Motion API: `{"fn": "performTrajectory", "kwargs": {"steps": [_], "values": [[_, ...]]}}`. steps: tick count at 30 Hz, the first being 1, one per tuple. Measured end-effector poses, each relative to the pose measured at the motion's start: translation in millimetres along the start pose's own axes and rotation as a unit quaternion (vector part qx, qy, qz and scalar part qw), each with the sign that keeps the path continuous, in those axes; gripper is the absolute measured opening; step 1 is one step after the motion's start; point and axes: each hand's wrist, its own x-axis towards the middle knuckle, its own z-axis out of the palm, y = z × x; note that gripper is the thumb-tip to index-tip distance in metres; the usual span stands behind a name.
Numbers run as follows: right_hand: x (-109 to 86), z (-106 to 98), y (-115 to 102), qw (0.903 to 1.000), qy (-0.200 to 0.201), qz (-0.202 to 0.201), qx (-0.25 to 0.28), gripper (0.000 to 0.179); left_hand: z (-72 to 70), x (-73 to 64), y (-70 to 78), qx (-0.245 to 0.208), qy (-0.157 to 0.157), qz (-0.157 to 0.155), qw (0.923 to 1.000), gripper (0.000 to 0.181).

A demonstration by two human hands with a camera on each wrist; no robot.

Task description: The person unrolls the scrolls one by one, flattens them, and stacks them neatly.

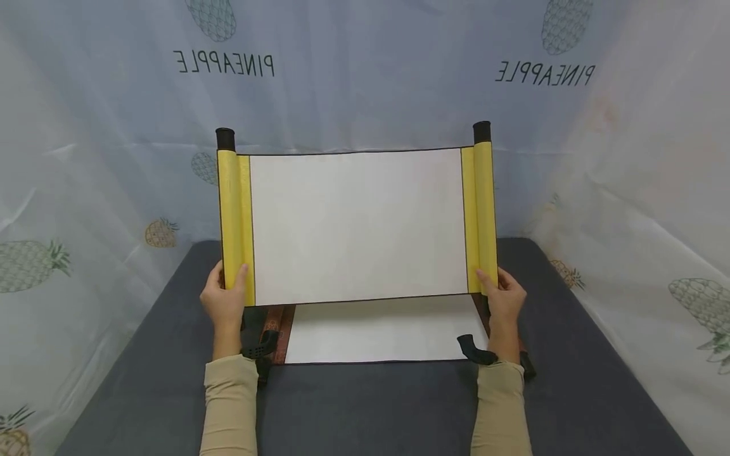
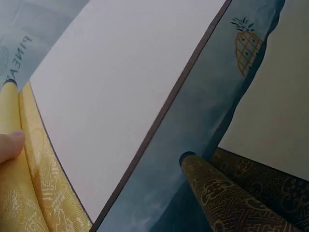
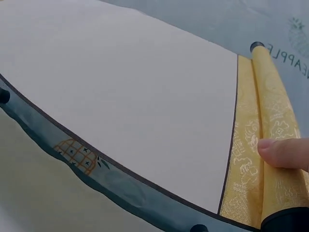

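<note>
Between both hands a scroll (image 1: 359, 221) is held up, unrolled to a blank white sheet with yellow patterned borders and rolled ends. My left hand (image 1: 225, 301) grips the lower part of its left roll, the thumb (image 2: 12, 145) lying over the yellow cloth in the left wrist view. On the other side my right hand (image 1: 503, 297) grips the right roll low down, its thumb (image 3: 282, 153) across the front. Black knobs cap the roll tops. Below and behind hangs the view of a second scroll (image 1: 376, 332), brown-bordered and white, spread on the table and partly hidden by the raised one.
The dark grey table (image 1: 365, 411) extends beneath both arms. A pale curtain (image 1: 365, 76) printed with pineapples surrounds it at the back and sides. Black straps with curved mounts (image 1: 476, 351) sit at both wrists, close over the lower scroll.
</note>
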Motion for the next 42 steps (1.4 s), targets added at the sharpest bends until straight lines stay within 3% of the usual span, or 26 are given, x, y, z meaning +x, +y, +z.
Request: {"fn": "performTrajectory", "kwargs": {"steps": [8, 13, 19, 24, 28, 33, 38, 42], "values": [[7.3, -2.2, -6.2, 0.9988, -0.024, 0.02, -0.038, 0.054, -12.8, 13.5, 4.0, -0.005, -0.071, -0.007, 0.9974, 0.048], [12.8, -9.3, -13.0, 0.9967, -0.045, 0.03, -0.061, 0.052, -19.0, 19.9, 3.5, 0.025, -0.119, -0.02, 0.9924, 0.05], [16.4, -20.4, -22.4, 0.9908, -0.072, 0.05, -0.103, 0.057, -22.1, 24.3, 5.6, 0.038, -0.171, -0.068, 0.9822, 0.054], [15.9, -31.5, -25.5, 0.982, -0.096, 0.09, -0.136, 0.063, -26.5, 24.7, 12.5, 0.026, -0.216, -0.141, 0.9659, 0.061], [13.8, -39.1, -24.9, 0.9738, -0.126, 0.108, -0.156, 0.069, -30.7, 23.1, 14.2, 0.033, -0.245, -0.175, 0.9532, 0.068], [12.3, -49.0, -22.7, 0.9606, -0.159, 0.129, -0.188, 0.074, -36.0, 20.0, 8.8, 0.045, -0.286, -0.209, 0.934, 0.074], [10.4, -59.3, -18.1, 0.9423, -0.193, 0.133, -0.239, 0.079, -41.6, 14.1, -1.3, 0.045, -0.337, -0.221, 0.9142, 0.076], [5.7, -66.2, -9.1, 0.9334, -0.207, 0.137, -0.259, 0.081, -46.2, 7.9, -8.8, 0.022, -0.379, -0.246, 0.8919, 0.078]]}}
